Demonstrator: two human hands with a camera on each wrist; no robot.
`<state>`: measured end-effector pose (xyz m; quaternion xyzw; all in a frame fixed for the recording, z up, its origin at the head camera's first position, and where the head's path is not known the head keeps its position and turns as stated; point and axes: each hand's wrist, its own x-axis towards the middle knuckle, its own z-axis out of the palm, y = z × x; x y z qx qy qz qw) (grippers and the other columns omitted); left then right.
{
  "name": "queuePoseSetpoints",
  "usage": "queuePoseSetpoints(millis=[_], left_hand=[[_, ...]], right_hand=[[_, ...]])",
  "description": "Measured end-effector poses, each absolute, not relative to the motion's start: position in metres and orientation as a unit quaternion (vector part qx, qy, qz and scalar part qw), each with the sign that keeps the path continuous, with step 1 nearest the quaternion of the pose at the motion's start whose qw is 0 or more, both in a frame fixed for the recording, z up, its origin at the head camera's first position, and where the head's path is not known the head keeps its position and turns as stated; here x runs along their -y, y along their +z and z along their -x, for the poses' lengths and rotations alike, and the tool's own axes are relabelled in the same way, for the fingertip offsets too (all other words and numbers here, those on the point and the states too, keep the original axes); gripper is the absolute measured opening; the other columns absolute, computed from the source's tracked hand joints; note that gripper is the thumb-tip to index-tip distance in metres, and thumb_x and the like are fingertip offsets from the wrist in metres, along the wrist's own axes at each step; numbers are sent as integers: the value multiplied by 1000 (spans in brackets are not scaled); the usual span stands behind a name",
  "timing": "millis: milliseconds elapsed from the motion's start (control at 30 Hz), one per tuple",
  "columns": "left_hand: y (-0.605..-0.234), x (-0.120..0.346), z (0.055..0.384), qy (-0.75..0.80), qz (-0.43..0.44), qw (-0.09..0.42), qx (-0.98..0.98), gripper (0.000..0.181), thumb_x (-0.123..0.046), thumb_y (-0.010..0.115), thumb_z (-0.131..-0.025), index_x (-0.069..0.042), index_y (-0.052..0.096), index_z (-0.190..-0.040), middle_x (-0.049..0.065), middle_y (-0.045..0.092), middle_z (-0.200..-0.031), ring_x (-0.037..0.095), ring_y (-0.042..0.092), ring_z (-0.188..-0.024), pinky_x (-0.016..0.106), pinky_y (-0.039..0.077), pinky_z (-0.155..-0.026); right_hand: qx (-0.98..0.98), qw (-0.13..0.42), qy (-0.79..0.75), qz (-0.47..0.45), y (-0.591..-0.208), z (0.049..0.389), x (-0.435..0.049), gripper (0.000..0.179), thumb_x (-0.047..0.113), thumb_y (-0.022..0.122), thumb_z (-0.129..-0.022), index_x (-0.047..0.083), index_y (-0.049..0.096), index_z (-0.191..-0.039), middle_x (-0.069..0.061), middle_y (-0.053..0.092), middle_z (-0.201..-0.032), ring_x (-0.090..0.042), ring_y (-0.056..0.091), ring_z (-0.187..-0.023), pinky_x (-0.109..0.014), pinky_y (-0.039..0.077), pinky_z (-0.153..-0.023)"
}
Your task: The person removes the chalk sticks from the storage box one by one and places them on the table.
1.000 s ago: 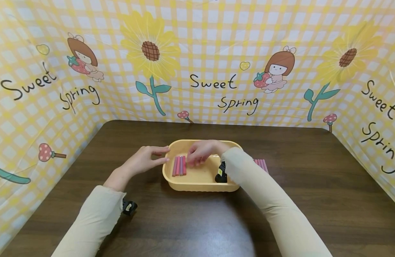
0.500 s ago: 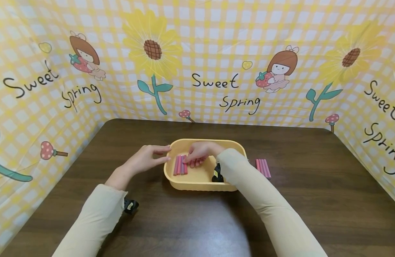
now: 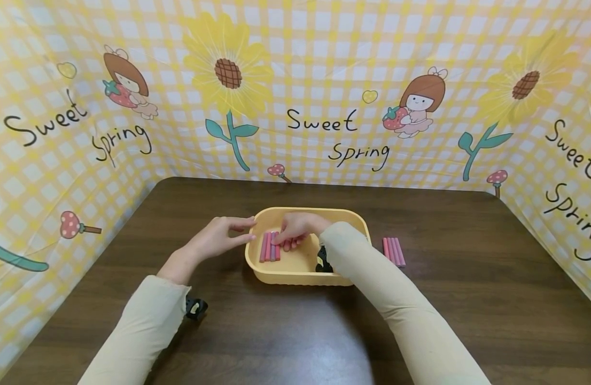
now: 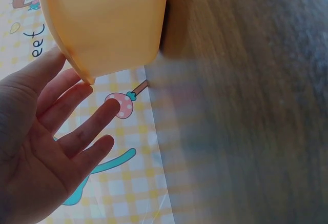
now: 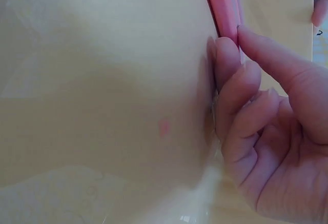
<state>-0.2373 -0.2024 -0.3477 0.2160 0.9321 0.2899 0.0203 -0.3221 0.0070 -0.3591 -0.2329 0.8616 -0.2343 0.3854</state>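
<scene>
Wears pale sleeves [image 3: 137,326] on both arms, above the near part of a dark wooden table [image 3: 276,342], with a small black device [image 3: 197,309] at the left cuff and a second black device [image 3: 323,262], partly covered, at the right one. Farther in, touches the left end of the rim of a yellow tray [image 3: 295,278] with the left hand [image 3: 211,237], its thumb and fingers apart and nearly straight. Inside, clamps a pink stick [image 5: 224,8] between thumb and forefinger of the right hand [image 3: 297,227], at the right end of a row of pink and mauve sticks [image 3: 267,248] toward the tray's left end. On the table just right of the tray, has a second row of sticks [image 3: 395,252]. Past the far edge, ends at a yellow checked cloth [image 3: 319,64] printed with sunflowers [image 3: 228,73] and the words "Sweet Spring"
</scene>
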Motion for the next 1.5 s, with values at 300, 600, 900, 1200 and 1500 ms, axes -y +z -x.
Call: queuePoseSetpoints(millis=[300, 600, 900, 1200, 1500], left_hand=[[-348, 201, 237, 292, -218, 19, -931, 46, -27, 63, -90, -4, 56, -129, 14, 54, -134, 34, 59, -114, 48, 47, -97], [-348, 202, 237, 293, -217, 20, -931, 46, -27, 63, -90, -5, 55, -130, 14, 53, -135, 34, 59, -114, 48, 47, -97], [-350, 203, 237, 290, -218, 19, -932, 47, -29, 62, -90, -5, 56, -129, 15, 54, -134, 34, 59, -114, 48, 48, -96], [-350, 203, 237, 291, -220, 20, -931, 46, -28, 62, -90, -4, 56, -129, 15, 53, -134, 35, 59, -114, 49, 48, -95], [-350, 203, 238, 291, -221, 18, -931, 46, -27, 62, -90, -4, 56, -129, 16, 53, -134, 35, 58, -114, 49, 48, -96]], right_hand=[[-850, 407, -246, 226, -359, 324, -9, 32, 25, 57, -93, 8, 62, -66, 5, 60, -56, -1, 45, -45, -12, 34, -44], [-832, 434, -270, 215, -354, 325, -15, 28, 21, 56, -92, 9, 64, -68, 5, 60, -56, -1, 46, -45, -11, 34, -44], [-830, 422, -293, 216, -345, 326, -26, 23, 23, 54, -94, 8, 67, -82, 1, 66, -66, -3, 56, -52, -13, 39, -48], [-818, 421, -327, 218, -337, 325, -34, 17, 16, 53, -92, 4, 66, -92, 0, 70, -76, -5, 63, -57, -14, 39, -48], [-812, 420, -338, 222, -327, 326, -46, 18, 15, 50, -93, 3, 63, -96, -1, 71, -81, -6, 64, -60, -15, 41, -50]])
